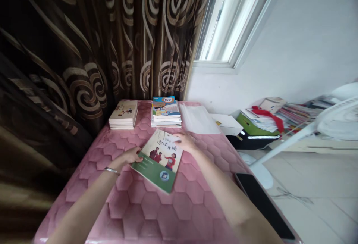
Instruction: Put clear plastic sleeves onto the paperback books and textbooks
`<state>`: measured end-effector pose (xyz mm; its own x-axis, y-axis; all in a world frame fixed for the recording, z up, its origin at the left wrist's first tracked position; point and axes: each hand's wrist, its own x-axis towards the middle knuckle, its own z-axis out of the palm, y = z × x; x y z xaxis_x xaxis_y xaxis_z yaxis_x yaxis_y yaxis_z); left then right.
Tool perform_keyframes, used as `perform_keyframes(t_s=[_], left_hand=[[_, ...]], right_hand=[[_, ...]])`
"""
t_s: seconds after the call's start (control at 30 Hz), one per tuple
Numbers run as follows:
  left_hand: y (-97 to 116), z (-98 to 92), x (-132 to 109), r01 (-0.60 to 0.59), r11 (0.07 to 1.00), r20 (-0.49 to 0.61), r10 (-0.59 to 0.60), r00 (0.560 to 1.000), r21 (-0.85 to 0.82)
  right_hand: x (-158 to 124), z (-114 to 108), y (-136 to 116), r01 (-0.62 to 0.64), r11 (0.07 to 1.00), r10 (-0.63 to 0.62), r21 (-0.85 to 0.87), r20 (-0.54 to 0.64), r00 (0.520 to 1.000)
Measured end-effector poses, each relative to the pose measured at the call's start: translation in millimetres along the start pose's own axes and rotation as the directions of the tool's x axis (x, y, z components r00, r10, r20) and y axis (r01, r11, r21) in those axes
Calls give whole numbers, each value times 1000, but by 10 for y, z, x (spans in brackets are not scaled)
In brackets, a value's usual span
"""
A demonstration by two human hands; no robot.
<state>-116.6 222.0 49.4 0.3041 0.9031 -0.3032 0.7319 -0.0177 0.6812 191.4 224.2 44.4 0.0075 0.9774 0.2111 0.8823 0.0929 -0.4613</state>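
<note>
The book (159, 160) is a thin paperback, closed and front cover up. The cover is cream at the far end and green at the near end, with dark Chinese characters, a drawing of children and a round badge by the near corner. It lies askew on the pink quilted cover (167, 210), at mid-width, nearer than two stacks.

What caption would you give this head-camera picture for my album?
Left hand and right hand rest on a green-edged book on a pink quilted cover, with two book stacks behind.
</note>
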Motion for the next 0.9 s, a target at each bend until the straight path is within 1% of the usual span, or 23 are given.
perform_keyframes(t_s=[0.07, 0.1, 0.2, 0.3, 0.37, 0.43, 0.53, 0.63, 0.7, 0.77, 0.83, 0.9], left_hand=[[-1, -166, 133, -26, 998, 8, 25, 1000, 59], [30, -232, 209, -40, 995, -9, 41, 999, 90], [227, -346, 468, -62, 978, -123, 88, 988, 201], [486, -339, 712, -39, 944, -239, 122, 963, 327], [621, -274, 819, -30, 917, -293, 158, 943, 398], [690, -175, 859, -35, 892, -333, 205, 920, 451], [662, -16, 805, -27, 874, -385, 241, 891, 485], [531, 70, 681, 41, 885, -447, 193, 874, 463], [421, 66, 586, 105, 898, -490, 132, 862, 427], [309, 37, 479, 151, 908, -507, 75, 859, 390], [202, 18, 353, 159, 916, -501, 51, 864, 367], [108, 34, 211, 128, 925, -491, 70, 868, 358]], right_hand=[[-108, 11, 23, -29, 1000, 29, -8, -4, 1000], [-169, 21, 32, -52, 999, 52, -11, -13, 999], [-343, 62, 47, -107, 994, 106, -16, -66, 992], [-468, 116, 53, -122, 992, 118, -17, -148, 982], [-520, 156, 59, -115, 993, 109, -19, -201, 974], [-548, 198, 68, -99, 995, 92, -15, -246, 965], [-564, 258, 91, -77, 997, 74, 1, -294, 953], [-566, 300, 126, -62, 998, 59, 0, -294, 954], [-560, 310, 153, -50, 999, 45, -11, -288, 957], [-547, 304, 174, -42, 999, 33, -25, -288, 957], [-528, 287, 181, -37, 999, 23, -40, -289, 957], [-510, 264, 170, -39, 998, 23, -52, -280, 960]])
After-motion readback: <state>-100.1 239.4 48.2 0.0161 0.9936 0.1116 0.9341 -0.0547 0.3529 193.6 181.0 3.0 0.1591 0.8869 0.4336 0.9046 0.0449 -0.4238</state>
